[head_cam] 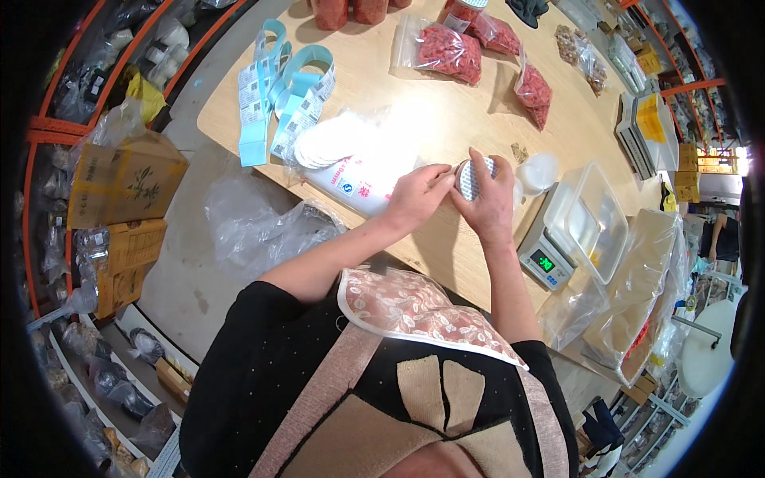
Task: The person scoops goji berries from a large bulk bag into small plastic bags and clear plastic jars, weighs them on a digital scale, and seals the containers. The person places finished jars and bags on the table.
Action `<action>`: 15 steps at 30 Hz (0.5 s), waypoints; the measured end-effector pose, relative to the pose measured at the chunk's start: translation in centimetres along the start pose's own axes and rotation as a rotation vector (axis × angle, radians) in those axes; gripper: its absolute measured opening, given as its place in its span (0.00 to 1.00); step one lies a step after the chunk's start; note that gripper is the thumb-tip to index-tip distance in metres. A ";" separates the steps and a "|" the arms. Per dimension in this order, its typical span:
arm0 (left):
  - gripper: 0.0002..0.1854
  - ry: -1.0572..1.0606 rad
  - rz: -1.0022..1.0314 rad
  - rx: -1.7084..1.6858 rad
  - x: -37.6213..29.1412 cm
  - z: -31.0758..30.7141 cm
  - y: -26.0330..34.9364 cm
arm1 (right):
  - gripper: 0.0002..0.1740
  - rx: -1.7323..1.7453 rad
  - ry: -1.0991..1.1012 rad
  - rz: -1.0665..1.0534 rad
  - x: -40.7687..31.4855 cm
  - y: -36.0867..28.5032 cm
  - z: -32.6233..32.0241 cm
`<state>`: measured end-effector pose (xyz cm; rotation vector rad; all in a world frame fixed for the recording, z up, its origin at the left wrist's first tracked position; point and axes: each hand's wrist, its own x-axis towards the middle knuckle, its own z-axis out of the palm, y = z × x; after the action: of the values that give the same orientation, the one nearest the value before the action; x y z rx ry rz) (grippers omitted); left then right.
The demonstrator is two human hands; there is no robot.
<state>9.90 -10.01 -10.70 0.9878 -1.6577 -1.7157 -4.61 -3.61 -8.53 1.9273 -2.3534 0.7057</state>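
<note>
A jar with a silvery-white patterned lid stands on the wooden table in front of me. My right hand grips the lid, its thumb and fingers spread round the rim. Close against the jar's left side is my left hand, its fingertips pinched together near the rim. Whether something thin sits between them cannot be made out. Most of the jar's body is hidden under the lid and my fingers. Just right of my right hand are translucent white plastic lids or cups.
White round discs lie on a printed plastic bag. Blue label rolls curl behind them. Bags of red dried pieces lie farther back. On the right, a lit digital scale bears a clear plastic tub.
</note>
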 end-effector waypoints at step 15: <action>0.25 -0.129 -0.007 0.279 2.4 1.4 0.7 | 0.30 -0.007 -0.030 0.099 0.8 -1.2 -0.3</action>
<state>7.29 -11.21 -10.33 1.0259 -2.0206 -1.6107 -3.75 -4.37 -7.60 1.8431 -2.4800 0.6780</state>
